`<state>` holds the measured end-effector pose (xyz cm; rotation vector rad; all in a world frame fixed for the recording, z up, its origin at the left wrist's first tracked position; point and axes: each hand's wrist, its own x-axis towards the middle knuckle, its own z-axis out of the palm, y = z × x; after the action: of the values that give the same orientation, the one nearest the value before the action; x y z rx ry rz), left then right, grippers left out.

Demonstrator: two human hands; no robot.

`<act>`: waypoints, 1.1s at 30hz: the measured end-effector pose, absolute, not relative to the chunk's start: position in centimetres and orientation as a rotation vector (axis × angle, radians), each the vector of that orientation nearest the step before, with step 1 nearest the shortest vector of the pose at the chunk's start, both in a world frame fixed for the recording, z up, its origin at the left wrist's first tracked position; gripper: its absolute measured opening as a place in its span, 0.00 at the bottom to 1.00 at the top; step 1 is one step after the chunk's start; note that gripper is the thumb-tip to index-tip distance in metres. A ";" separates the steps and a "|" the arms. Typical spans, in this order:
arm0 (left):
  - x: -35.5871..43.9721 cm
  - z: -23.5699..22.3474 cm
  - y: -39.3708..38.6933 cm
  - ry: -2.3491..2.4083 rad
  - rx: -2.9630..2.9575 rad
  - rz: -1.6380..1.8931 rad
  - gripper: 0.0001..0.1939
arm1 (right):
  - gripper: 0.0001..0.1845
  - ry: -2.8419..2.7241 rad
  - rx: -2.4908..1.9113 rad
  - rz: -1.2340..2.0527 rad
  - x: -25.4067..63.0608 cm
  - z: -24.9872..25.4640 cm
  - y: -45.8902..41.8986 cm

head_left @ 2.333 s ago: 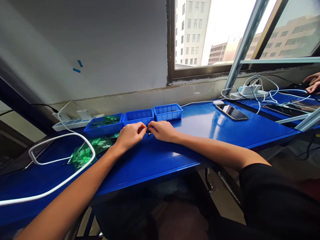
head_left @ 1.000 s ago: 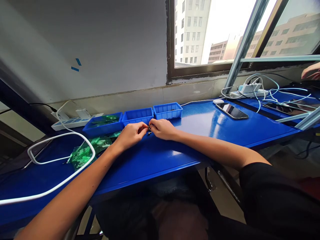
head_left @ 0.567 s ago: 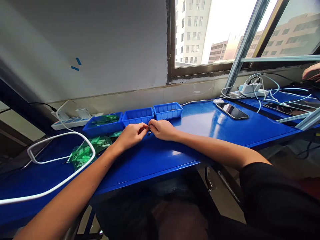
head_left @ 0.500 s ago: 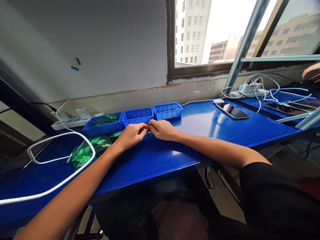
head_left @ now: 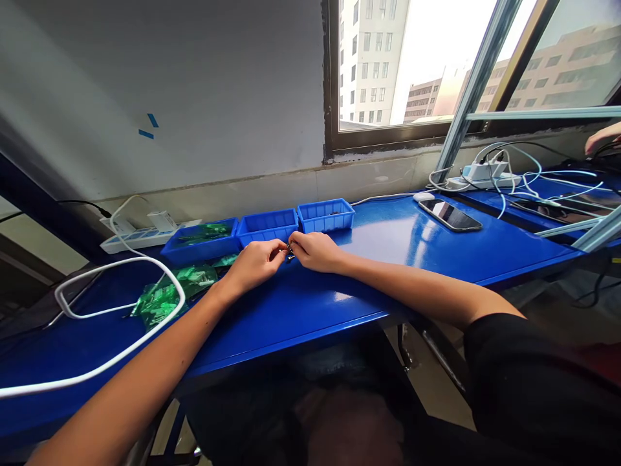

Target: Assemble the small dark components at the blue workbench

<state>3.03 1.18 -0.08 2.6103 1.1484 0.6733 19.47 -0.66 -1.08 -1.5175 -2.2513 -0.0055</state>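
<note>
At the centre of the frame, a small dark part (head_left: 290,253) with a metallic glint sits between the fingertips of both hands, just above the blue table (head_left: 310,304); its exact shape is too small to tell. The left hand (head_left: 259,262) pinches it between thumb and fingers; the right hand (head_left: 316,252) grips it likewise, fingers drawn in. Three blue bins (head_left: 326,224) stand in a row just beyond. Green bags (head_left: 160,303) lie left of centre; a phone (head_left: 450,215) rests right of centre.
</note>
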 end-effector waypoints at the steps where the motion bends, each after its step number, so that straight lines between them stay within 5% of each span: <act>1: 3.0 -0.1 1.2 1.142 2.620 0.676 0.17 | 0.14 -2.259 -1.516 -0.006 19.4 -1.1 -0.7; 33: 3.3 0.1 0.7 1.287 2.618 0.657 0.16 | 0.15 -2.297 -1.534 -0.071 19.3 -0.9 -1.0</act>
<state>3.28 0.69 0.08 2.6179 1.2867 0.6571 19.32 -1.04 -0.91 -1.5344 -2.2969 -0.0710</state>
